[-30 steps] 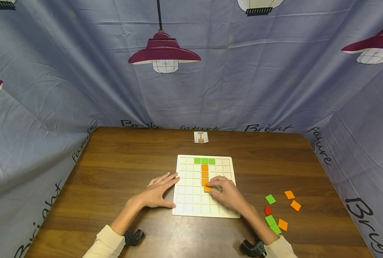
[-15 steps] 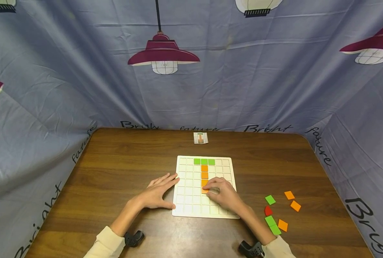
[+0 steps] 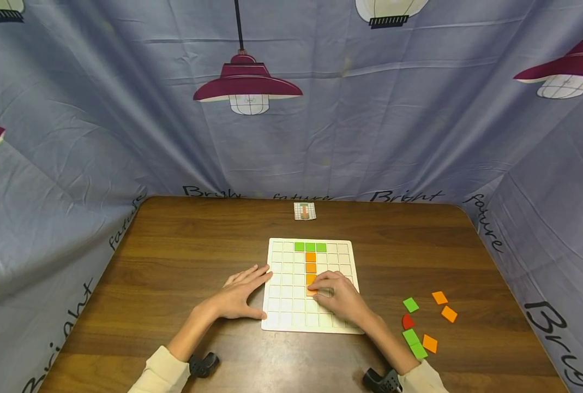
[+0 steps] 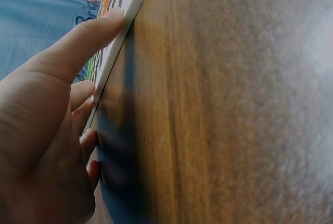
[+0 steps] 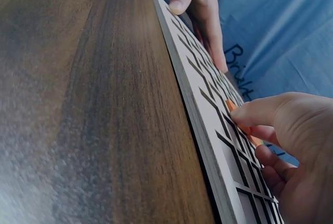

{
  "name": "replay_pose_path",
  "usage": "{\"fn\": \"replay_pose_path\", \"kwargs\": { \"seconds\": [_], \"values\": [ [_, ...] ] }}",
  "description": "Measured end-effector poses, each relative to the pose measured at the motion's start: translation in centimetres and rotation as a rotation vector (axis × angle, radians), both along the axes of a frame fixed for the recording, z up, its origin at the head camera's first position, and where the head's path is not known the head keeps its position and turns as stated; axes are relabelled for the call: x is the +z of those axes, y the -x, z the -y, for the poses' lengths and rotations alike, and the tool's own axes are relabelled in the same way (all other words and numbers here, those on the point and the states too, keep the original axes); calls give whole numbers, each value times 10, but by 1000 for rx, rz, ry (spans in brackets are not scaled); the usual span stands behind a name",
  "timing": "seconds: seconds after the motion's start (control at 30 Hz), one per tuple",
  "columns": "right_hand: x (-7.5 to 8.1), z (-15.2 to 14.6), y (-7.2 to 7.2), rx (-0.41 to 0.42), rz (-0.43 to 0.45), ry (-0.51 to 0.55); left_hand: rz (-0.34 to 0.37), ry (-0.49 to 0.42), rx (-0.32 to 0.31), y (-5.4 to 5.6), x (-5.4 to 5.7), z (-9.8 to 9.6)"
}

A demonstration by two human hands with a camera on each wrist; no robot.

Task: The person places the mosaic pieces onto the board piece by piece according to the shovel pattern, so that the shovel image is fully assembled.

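Observation:
A white grid board [image 3: 283, 305] lies on the wooden table, with a row of green square tiles [image 3: 310, 247] along its far edge. Below the middle green tile runs a column of orange tiles [image 3: 311, 267]. My right hand [image 3: 342, 299] pinches the nearest orange tile [image 3: 311, 292] of that column between thumb and fingers, down in its cell; the fingers partly cover it. In the right wrist view the thumb touches the orange edge [image 5: 230, 104]. My left hand [image 3: 237, 296] lies spread at the board's left edge, thumb and fingertips touching it.
Right of the board lie loose green tiles [image 3: 411, 304], orange tiles [image 3: 439, 297] and a red piece [image 3: 407, 321] with a rounded outline. A small patterned card [image 3: 305, 211] lies near the table's far edge. Printed blue cloth [image 3: 320, 136] hangs behind.
The right hand has shifted the orange tile slightly left, from askew into line with the column. The left hand has stayed in place at the board's edge.

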State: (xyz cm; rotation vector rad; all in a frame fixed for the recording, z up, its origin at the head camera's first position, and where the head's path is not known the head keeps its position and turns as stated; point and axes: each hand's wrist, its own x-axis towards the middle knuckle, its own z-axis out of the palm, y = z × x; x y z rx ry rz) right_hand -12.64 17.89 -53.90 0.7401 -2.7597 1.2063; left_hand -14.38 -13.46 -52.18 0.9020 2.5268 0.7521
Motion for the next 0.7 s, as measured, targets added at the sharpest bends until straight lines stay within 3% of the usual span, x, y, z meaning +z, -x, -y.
{"fn": "replay_pose_path", "kwargs": {
  "seconds": [0.33,0.5,0.7],
  "values": [
    [1,-1,-1,-8,-46,28,3,-2,-2,1,-1,0],
    [8,-10,0,-44,-64,73,-1,4,-3,1,-1,0],
    [21,-37,-5,-124,-60,47,-1,8,-2,1,-2,0]
  ]
}}
